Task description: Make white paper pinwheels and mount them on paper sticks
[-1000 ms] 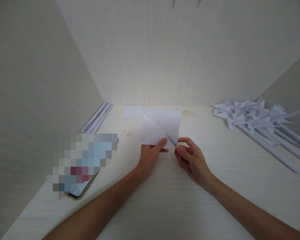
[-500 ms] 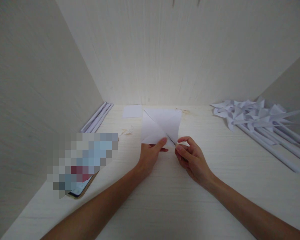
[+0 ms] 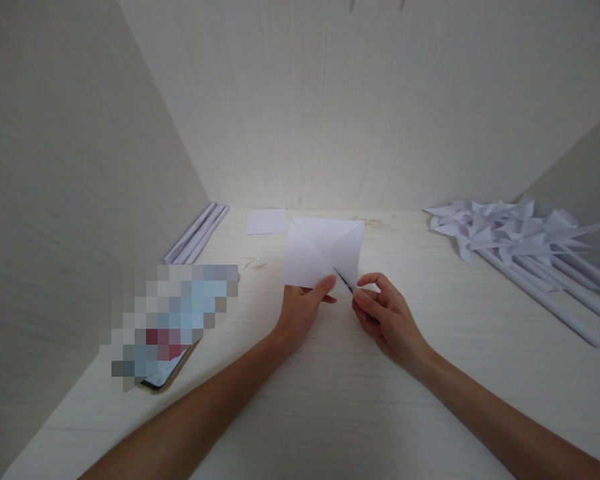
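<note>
My left hand point(image 3: 303, 310) pinches the near edge of a square white sheet of paper point(image 3: 317, 250), thumb on top and fingers beneath. Diagonal creases run across this sheet. My right hand point(image 3: 387, 320) is closed around scissors point(image 3: 344, 280), whose thin dark blades lie along the diagonal at the sheet's lower right corner. The blade tips point up and left toward the middle of the paper. Most of the handle is hidden inside my fingers.
Several paper pinwheels point(image 3: 500, 230) on rolled sticks lie at the right. Rolled paper sticks point(image 3: 197, 233) rest by the left wall, near a small white paper point(image 3: 266, 221) and a string-like scrap point(image 3: 255, 261). A phone point(image 3: 167, 373), partly blurred out, lies at the left.
The scissors' blades show a little wider and darker at the corner of the sheet. Both hands keep nearly the same place, and the whole view has shifted slightly.
</note>
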### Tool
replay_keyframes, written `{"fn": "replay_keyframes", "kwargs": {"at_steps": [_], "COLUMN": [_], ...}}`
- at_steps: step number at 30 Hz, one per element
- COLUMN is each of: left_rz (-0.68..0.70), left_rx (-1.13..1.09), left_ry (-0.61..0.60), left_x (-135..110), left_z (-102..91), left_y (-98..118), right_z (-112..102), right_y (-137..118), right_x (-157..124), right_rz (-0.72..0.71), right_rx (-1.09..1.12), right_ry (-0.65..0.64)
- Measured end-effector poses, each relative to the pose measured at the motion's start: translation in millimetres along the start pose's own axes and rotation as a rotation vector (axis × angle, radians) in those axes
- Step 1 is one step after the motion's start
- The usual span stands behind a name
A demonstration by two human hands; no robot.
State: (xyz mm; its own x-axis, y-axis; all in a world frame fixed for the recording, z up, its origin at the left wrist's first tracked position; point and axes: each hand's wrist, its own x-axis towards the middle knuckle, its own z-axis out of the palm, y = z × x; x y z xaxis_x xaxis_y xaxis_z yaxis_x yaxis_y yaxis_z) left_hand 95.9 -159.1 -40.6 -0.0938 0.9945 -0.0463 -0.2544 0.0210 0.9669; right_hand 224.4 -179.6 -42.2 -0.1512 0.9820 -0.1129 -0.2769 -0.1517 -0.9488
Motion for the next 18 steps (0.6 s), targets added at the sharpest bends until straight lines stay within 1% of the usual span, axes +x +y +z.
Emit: {"fn": "replay_keyframes", "kwargs": {"at_steps": [7,15,18], "left_rz": [0.015,-0.013,-0.031], "left_rx": [0.004,-0.125,-0.141], "left_ry": [-0.052,0.015,0.024], "left_x": [-0.2,2.6,3.0], "left_z": [-0.2,-0.5,-0.1], "left_y": [-0.8,0.1,0.5], "right_z": [1.1,1.4,1.0], "right_y": [0.0,0.5,0.3], "right_x": [-0.1,-0.3,0.2], "right_rz": [-0.002,0.011,0.017], "right_rx": [0.008,0.019,0.022], "right_ry": [0.002,0.014,0.019]}}
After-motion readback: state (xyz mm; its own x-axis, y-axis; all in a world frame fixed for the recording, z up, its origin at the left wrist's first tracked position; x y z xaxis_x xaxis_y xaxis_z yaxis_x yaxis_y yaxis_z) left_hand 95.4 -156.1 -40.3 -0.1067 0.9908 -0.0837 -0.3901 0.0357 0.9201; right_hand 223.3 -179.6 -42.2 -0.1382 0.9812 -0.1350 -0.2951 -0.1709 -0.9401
